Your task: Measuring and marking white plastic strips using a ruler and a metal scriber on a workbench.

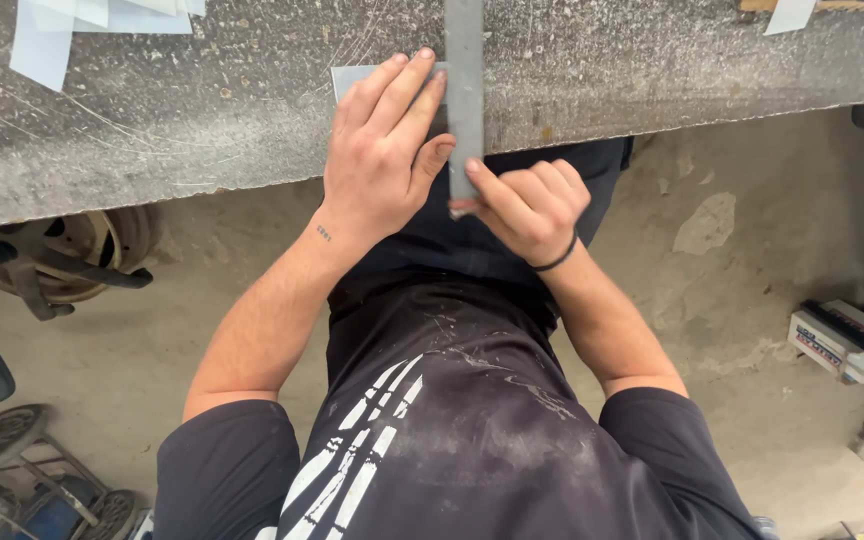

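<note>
My left hand (pixel 382 150) lies flat, fingers together, on a small pale grey sheet (pixel 352 78) at the near edge of the dusty grey workbench (pixel 202 110). A long flat grey metal strip (pixel 464 90) runs from the top of the view down past the bench edge, right beside my left fingers. My right hand (pixel 532 205) is curled around the strip's near end, pinching it between thumb and forefinger just off the bench edge. A black band circles my right wrist.
White paper pieces (pixel 72 25) lie at the bench's far left and another (pixel 787 15) at the far right. Below are a sandy concrete floor, metal wheels (pixel 72 250) at left, a wheeled cart (pixel 22 470) at lower left, and boxes (pixel 837 340) at right.
</note>
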